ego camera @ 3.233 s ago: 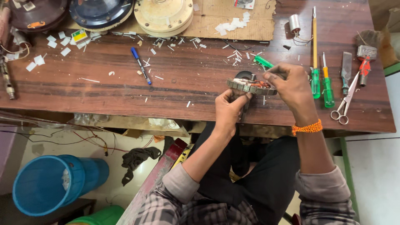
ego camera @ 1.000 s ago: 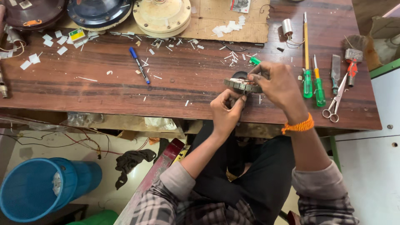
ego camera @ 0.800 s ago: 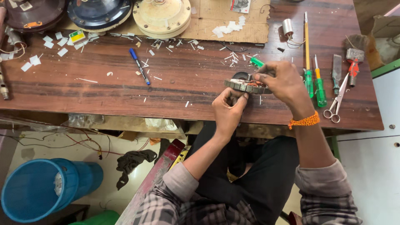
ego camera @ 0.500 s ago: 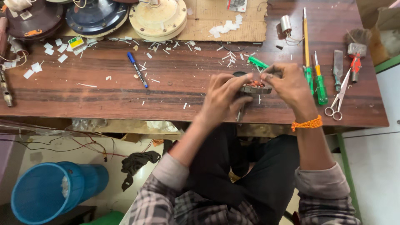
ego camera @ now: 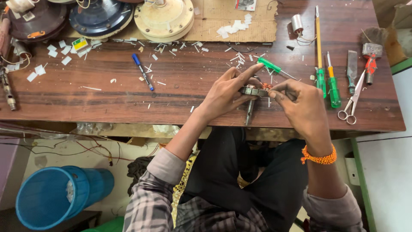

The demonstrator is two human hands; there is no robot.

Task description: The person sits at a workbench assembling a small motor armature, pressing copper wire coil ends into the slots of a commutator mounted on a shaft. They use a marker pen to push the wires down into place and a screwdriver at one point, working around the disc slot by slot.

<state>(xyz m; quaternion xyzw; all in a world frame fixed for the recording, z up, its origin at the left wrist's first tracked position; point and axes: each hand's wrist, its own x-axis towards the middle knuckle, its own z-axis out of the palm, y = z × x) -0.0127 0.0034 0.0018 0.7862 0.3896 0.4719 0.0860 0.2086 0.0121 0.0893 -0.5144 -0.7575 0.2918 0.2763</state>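
left hand: fingers curled round the small round metal motor core with copper windings, forefinger stretched out above it
right hand: fingertips pinched tight at the core's right edge, at the windings
core: held over the front part of the dark wooden workbench, its shaft hanging down
nearby: green-handled screwdrivers and scissors to the right, blue pen to the left

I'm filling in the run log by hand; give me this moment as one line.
left hand: grips wound motor core | right hand: pinches at core's right edge | core: held over wooden table | nearby: green screwdrivers, scissors
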